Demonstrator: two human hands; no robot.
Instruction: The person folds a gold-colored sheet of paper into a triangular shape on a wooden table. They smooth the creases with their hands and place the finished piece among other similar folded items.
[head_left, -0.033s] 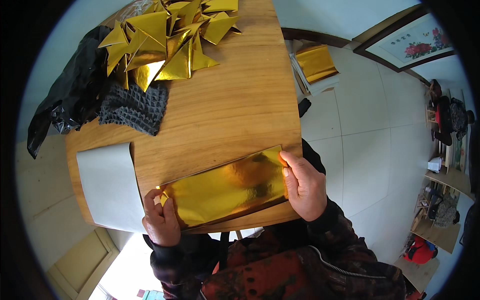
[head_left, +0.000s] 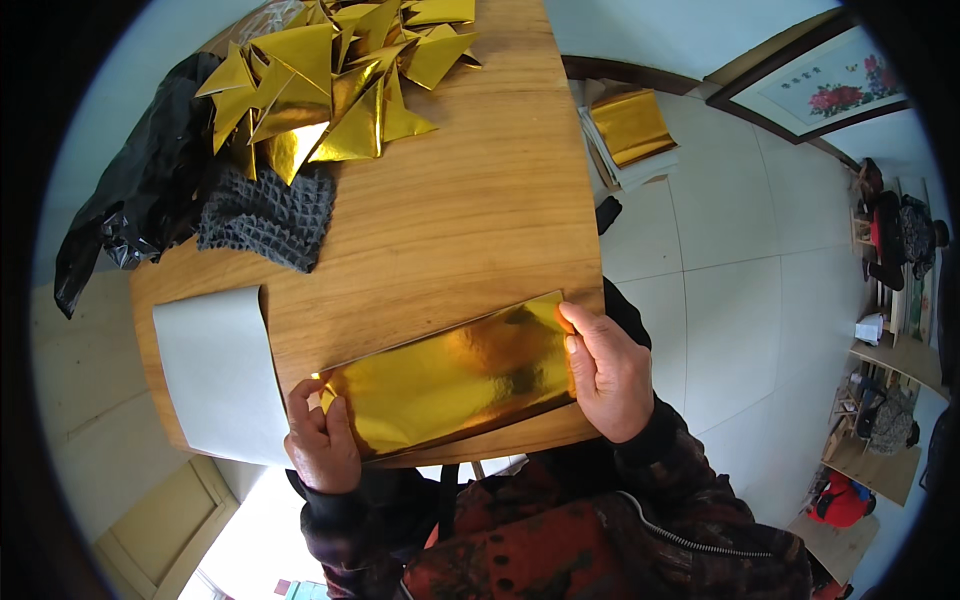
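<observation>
Along the near edge of the desk (head_left: 450, 210), left hand (head_left: 325, 445) and right hand (head_left: 612, 380), both nearly closed, pinch opposite ends of a gold sheet (head_left: 425, 385). Pointed gold pieces (head_left: 300, 100) at the desk's far end look finished; this strip seems not yet so shaped.

two hands (head_left: 325, 447) (head_left: 616, 388), one held gold sheet (head_left: 450, 375), one black bag (head_left: 150, 165), one gray cloth (head_left: 268, 218)

Foil sheet (head_left: 450, 380): shiny gold. Folded foil triangles (head_left: 305, 55): gold. Tabletop (head_left: 460, 210): tan wood grain. Cloth (head_left: 268, 218): charcoal, waffle grid. Plastic bag (head_left: 145, 165): black.
</observation>
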